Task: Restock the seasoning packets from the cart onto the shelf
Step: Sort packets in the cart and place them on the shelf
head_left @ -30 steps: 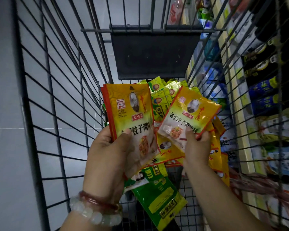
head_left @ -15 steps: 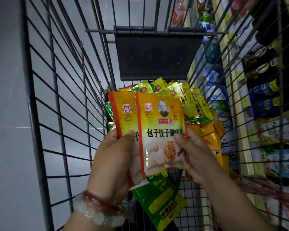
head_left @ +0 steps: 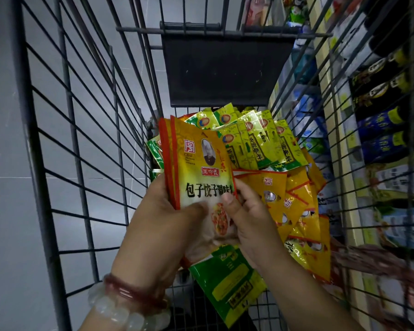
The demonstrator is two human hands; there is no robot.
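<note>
Inside the wire cart (head_left: 81, 163), my left hand (head_left: 163, 225) grips a small stack of yellow seasoning packets (head_left: 201, 173) with red edges, thumb across the front. My right hand (head_left: 253, 220) holds the stack's right edge, thumb on the top packet. Below my hands a green packet (head_left: 227, 283) hangs under the stack; which hand holds it is hidden. More yellow packets (head_left: 296, 211) and green packets (head_left: 260, 144) lie piled in the cart behind my hands.
The store shelf (head_left: 351, 211) runs along the right of the cart, stocked with dark bottles (head_left: 380, 91) and bagged goods. A black plastic flap (head_left: 225, 68) closes the cart's far end. Grey tiled floor (head_left: 5, 187) lies to the left.
My right hand brought its yellow packet left and laid it on top of the stack in my left hand. Both hands now hold the stack together, squared up.
</note>
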